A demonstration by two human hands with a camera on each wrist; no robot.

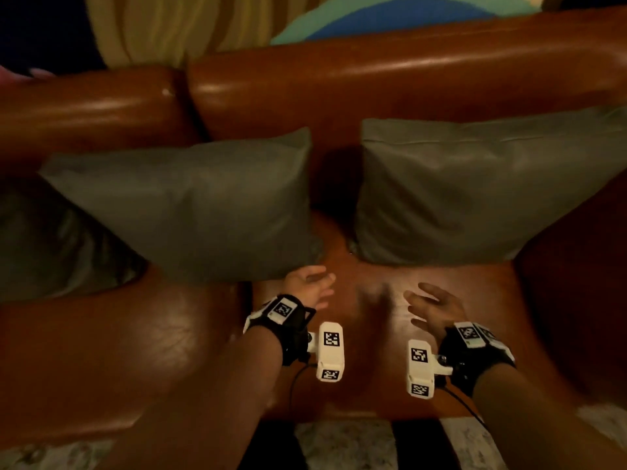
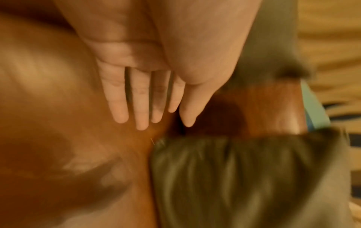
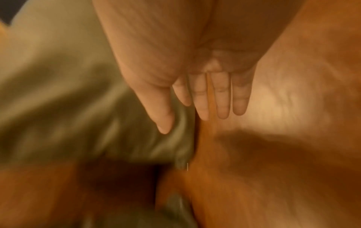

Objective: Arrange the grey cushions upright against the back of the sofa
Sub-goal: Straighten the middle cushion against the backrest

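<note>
Two grey cushions lean upright against the back of the brown leather sofa (image 1: pixel 373 83): the left cushion (image 1: pixel 190 208) and the right cushion (image 1: pixel 475 195), with a gap between them. A third, darker grey cushion (image 1: pixel 51 245) lies lower at the far left, partly behind the left one. My left hand (image 1: pixel 312 286) hovers open just below the left cushion's lower right corner. My right hand (image 1: pixel 431 307) hovers open over the seat, in front of the right cushion. The wrist views show straight fingers (image 2: pixel 140 108) (image 3: pixel 222 100) holding nothing, with the cushions (image 2: pixel 234 177) (image 3: pixel 58 92) blurred beside them.
The sofa's seat (image 1: pixel 373 334) is bare leather under both hands. A sofa arm (image 1: pixel 576 300) rises at the right. Cream curtains (image 1: pixel 152 25) and a blue-and-teal shape (image 1: pixel 390 18) show behind the back. Patterned floor (image 1: pixel 339 442) runs along the front edge.
</note>
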